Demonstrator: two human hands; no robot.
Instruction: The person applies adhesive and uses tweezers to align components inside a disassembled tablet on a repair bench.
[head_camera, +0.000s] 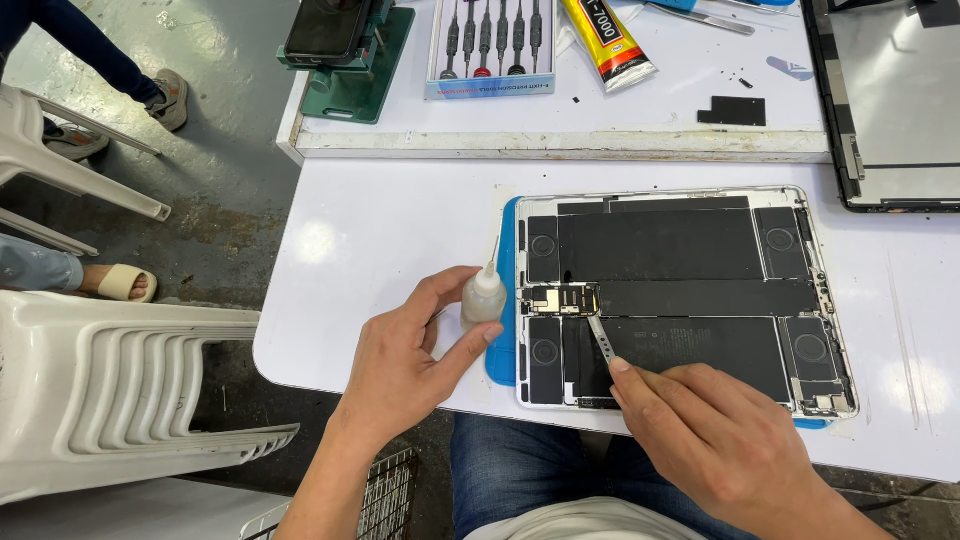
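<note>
Hands at work over an opened tablet (690, 300), which lies face-up with its screen removed on a blue mat (504, 355) on the white counter (380, 240). Our left hand (400, 365) has its grip closed around a small clear dropper bottle (483, 298) with a thin needle tip, held upright just beside the tablet's left edge, over the mat. Our right hand (720, 440) pinches a flat metal pry tool (601, 338) between thumb and forefinger; the tool's tip reaches the small gold-coloured circuit board (562, 299) near the middle of the tablet's left side, beside the black battery cells (690, 245).

Further back, on a second white surface, we see a box of precision screwdrivers (492, 45), a yellow tube of adhesive (608, 40), and a green holder carrying a phone (345, 50). A detached dark screen panel (895, 100) lies at the upper right. White plastic chairs (110, 390) stand to the left, with another person's sandalled foot (118, 283) on the concrete floor (220, 190).
</note>
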